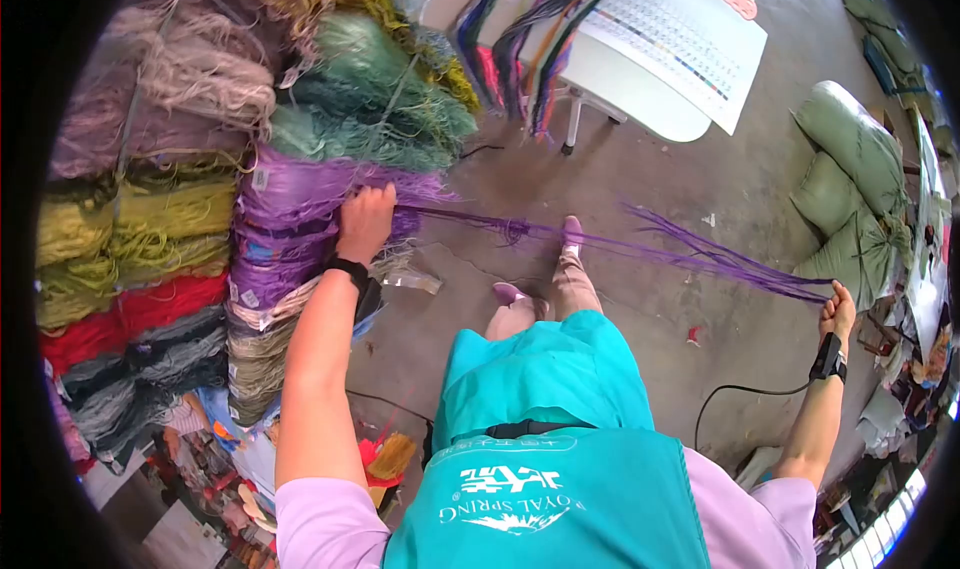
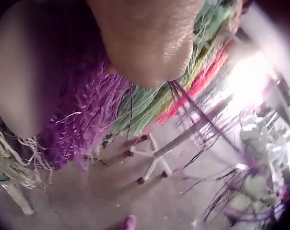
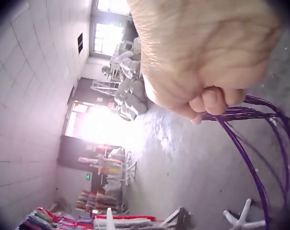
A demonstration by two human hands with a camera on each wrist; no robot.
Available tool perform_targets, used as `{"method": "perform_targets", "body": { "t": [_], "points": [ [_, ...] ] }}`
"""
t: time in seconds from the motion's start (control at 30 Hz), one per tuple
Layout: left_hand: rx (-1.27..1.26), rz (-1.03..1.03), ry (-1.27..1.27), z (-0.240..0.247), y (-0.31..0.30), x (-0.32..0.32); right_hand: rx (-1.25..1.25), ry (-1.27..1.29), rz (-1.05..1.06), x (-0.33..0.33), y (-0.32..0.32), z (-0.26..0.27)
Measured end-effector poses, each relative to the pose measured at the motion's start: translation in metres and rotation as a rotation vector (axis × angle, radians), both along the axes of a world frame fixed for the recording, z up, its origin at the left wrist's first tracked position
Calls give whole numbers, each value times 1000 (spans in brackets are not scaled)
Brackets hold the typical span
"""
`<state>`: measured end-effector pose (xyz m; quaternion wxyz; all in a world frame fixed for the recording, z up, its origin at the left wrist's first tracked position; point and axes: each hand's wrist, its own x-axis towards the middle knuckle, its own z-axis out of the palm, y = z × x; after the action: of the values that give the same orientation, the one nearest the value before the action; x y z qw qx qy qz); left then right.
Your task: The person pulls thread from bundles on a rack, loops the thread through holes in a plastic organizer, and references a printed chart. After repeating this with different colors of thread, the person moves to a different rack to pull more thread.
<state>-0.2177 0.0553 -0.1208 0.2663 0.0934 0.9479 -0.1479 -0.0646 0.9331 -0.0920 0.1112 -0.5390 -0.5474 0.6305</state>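
Note:
Purple yarn strands [image 1: 740,267] stretch across the front of the body between both hands, with a small tangle partway along. My left hand [image 1: 368,221] grips one end beside a stacked bundle of purple yarn [image 1: 285,191]. In the left wrist view, thin strands run out from under the left hand [image 2: 149,40], whose fingertips are hidden. At the far right, my right hand [image 1: 838,311] holds the other end. The right wrist view shows curled fingers of the right hand [image 3: 207,57] around several purple strands [image 3: 245,155], which hang down in loops.
Stacked yarn bundles in green [image 1: 370,89], olive and red [image 1: 150,314] rise on the left. A white table [image 1: 640,89] with a colour chart and hanging yarn samples stands ahead. Green sacks [image 1: 845,139] lie at the right. A black cable [image 1: 735,389] crosses the floor.

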Motion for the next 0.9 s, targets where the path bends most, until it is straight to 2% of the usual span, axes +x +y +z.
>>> {"method": "perform_targets", "body": {
  "t": [0.1,0.23,0.3,0.37,0.43,0.5,0.57,0.63,0.73,0.8,0.9],
  "points": [
    [228,-153,329,-5,-17,5,-134,119,136,-29,-51,30],
    [342,-429,538,65,54,24,-263,274,199,-54,-89,49],
    [566,-245,506,62,74,58,-291,318,206,-61,-99,61],
    [795,233,74,36,92,93,-301,335,223,-67,-105,75],
    [949,454,-281,-26,96,112,-293,331,245,-72,-107,91],
    [905,620,-269,-131,98,141,-285,325,261,-77,-98,103],
    [1028,843,-238,-154,117,130,-287,331,301,-79,-82,111],
    [1327,1017,-203,-124,160,96,-278,312,301,-85,-81,120],
    [1708,1138,-263,-113,193,67,-228,267,311,-94,-80,129],
    [1847,1282,-421,-119,198,60,-180,248,276,-103,-79,130],
    [1796,1078,-347,-130,177,73,-144,249,284,-118,-65,124]
  ]
}}
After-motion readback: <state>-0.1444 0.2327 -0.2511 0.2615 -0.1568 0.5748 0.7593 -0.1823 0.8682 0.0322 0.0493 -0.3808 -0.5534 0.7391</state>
